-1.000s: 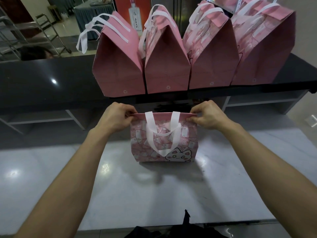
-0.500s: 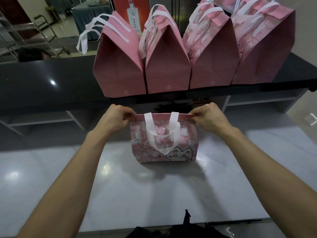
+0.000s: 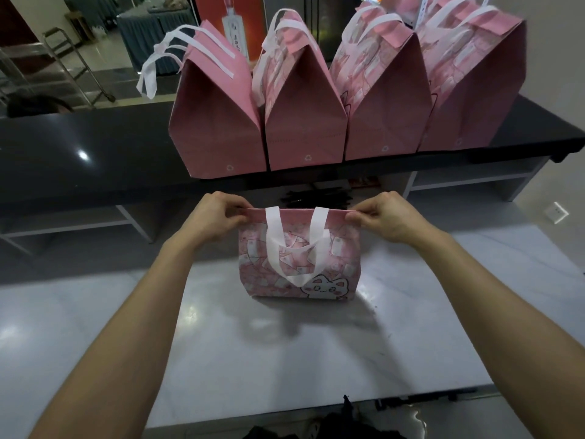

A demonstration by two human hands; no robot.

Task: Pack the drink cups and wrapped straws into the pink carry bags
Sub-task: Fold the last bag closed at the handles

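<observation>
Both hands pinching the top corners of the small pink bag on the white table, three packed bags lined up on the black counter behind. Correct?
Not quite: the head view shows four packed bags on the black counter, not three. The rest holds: left hand and right hand pinch the top corners of the small pink bag on the white table.

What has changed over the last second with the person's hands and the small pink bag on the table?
Hardly anything. The left hand and right hand still pinch the two top corners of the small pink bag, which stands in the same place on the grey table. The four bags on the dark shelf have not moved.
</observation>
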